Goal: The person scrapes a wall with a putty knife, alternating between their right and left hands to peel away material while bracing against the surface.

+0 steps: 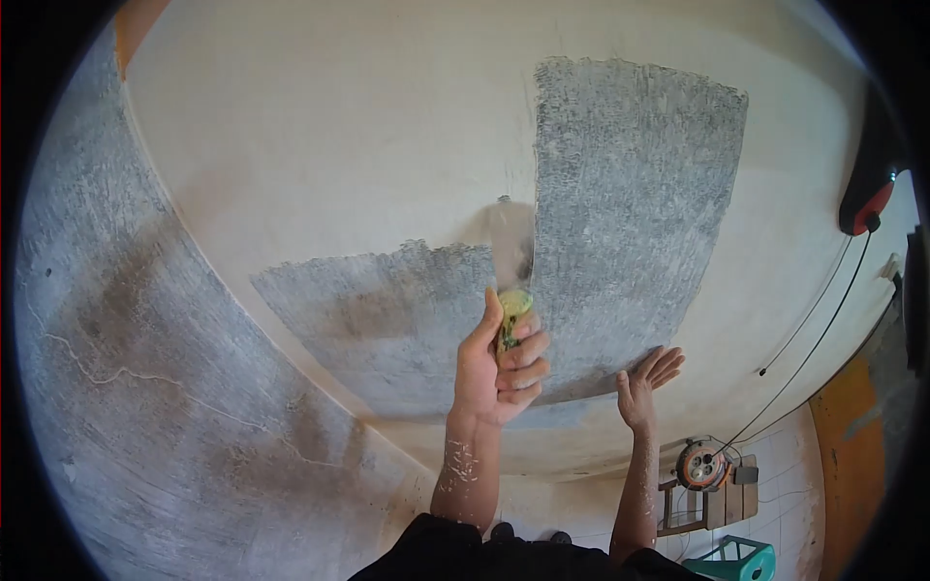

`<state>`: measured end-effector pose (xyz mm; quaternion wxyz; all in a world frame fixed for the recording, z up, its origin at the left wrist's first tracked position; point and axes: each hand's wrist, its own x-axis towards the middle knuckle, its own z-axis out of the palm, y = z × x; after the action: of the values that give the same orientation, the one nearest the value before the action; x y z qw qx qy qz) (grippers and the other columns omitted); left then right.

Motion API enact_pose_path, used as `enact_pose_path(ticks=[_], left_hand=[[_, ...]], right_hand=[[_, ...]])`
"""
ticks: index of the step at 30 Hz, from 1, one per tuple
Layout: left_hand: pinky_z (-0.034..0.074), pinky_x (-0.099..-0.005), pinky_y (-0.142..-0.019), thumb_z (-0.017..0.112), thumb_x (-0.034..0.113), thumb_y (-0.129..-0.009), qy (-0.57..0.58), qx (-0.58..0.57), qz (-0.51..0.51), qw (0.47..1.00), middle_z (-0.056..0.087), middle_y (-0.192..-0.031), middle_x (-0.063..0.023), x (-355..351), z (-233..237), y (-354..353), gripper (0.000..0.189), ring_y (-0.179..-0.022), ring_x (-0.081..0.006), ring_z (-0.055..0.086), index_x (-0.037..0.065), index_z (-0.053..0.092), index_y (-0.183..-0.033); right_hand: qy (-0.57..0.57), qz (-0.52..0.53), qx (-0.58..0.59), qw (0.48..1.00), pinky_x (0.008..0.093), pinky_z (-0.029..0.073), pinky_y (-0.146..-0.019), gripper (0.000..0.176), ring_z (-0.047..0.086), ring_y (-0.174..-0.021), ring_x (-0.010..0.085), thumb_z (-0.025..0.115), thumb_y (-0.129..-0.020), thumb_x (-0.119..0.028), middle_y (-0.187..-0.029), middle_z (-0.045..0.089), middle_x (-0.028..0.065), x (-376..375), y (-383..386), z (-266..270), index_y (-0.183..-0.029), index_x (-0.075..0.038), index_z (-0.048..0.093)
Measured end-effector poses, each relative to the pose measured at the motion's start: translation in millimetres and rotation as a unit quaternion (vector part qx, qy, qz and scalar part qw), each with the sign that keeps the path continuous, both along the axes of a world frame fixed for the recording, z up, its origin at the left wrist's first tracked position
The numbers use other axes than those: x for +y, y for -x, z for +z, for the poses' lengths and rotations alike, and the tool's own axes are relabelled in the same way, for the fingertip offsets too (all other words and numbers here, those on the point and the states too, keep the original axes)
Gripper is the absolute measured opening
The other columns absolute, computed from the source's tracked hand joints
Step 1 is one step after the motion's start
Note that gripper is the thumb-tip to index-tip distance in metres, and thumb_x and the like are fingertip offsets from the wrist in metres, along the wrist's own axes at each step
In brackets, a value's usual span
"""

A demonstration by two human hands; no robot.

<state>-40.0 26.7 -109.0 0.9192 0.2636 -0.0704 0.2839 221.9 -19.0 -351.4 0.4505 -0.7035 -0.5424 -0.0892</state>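
My left hand (499,360) is closed around the green-and-yellow handle of a putty knife (512,244), its thumb along the handle. The wide blade points up and lies at or very near the wall, beside the left edge of the tall grey patch. My right hand (642,389) is open with fingers spread, at the lower edge of the grey patch; it appears to rest on the wall. The cream painted wall (358,155) surrounds the rough grey scraped area (635,184), which stretches left in a lower band. Pale flakes speckle both forearms.
A grey, cracked wall (145,387) meets this one at the left corner. At lower right, a cable reel (703,465) sits on a wooden stool (728,504) near a green plastic stool (741,562). Black cords hang from a dark red-and-black object (867,198).
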Motion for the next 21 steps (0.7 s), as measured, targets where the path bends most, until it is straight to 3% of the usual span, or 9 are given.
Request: enact_pose_path(ticks=[11, 16, 17, 20, 21], left_hand=[[0.017, -0.0174, -0.029, 0.033, 0.056, -0.101, -0.006, -0.012, -0.016, 1.0, 0.031, -0.059, 0.0063, 6, 0, -1, 0.049, -0.039, -0.002, 0.02, 0.013, 0.047, -0.082], [0.012, -0.0171, -0.028, 0.038, 0.06, -0.099, -0.076, 0.033, 0.054, 0.995, 0.028, -0.056, 0.0079, 17, 68, -13, 0.05, -0.038, -0.001, 0.019, 0.015, 0.046, -0.077], [0.013, -0.017, -0.029, 0.038, 0.058, -0.099, -0.077, 0.012, 0.036, 0.996, 0.029, -0.056, 0.0076, 17, 62, -13, 0.049, -0.039, -0.0012, 0.019, 0.015, 0.047, -0.078], [0.013, -0.0175, -0.029, 0.038, 0.058, -0.1, 0.005, 0.064, 0.158, 0.985, 0.029, -0.056, 0.0074, -2, 8, -14, 0.049, -0.039, -0.0016, 0.019, 0.014, 0.048, -0.079], [0.014, -0.0175, -0.03, 0.038, 0.057, -0.1, 0.018, 0.06, 0.116, 0.991, 0.029, -0.056, 0.0073, -8, -15, -8, 0.049, -0.039, -0.0017, 0.019, 0.013, 0.049, -0.08]], right_hand=[[0.011, -0.002, -0.002, 1.0, 0.0599, -0.022, -0.108, 0.089, -0.033, -0.138, 0.0461, 0.038, -0.1, -0.051, -0.151, -0.03, 0.0293, 1, -5, 2, -0.15, 0.0, -0.015], [0.016, 0.006, 0.016, 1.0, 0.059, -0.022, -0.108, 0.088, -0.033, -0.138, 0.0456, 0.038, -0.101, -0.05, -0.152, -0.029, 0.0288, -3, 0, 6, -0.15, 0.002, -0.013], [0.02, 0.006, 0.02, 1.0, 0.0587, -0.022, -0.108, 0.087, -0.033, -0.138, 0.0454, 0.037, -0.101, -0.05, -0.152, -0.028, 0.0287, -3, -2, 8, -0.15, 0.002, -0.013], [0.015, 0.025, 0.024, 0.999, 0.0579, -0.021, -0.109, 0.086, -0.031, -0.139, 0.0449, 0.037, -0.101, -0.05, -0.153, -0.027, 0.0287, -8, -4, 9, -0.151, 0.002, -0.011], [0.021, 0.027, 0.025, 0.999, 0.0577, -0.021, -0.109, 0.086, -0.031, -0.139, 0.0448, 0.037, -0.101, -0.05, -0.153, -0.027, 0.0286, -9, -5, 10, -0.151, 0.002, -0.01]])
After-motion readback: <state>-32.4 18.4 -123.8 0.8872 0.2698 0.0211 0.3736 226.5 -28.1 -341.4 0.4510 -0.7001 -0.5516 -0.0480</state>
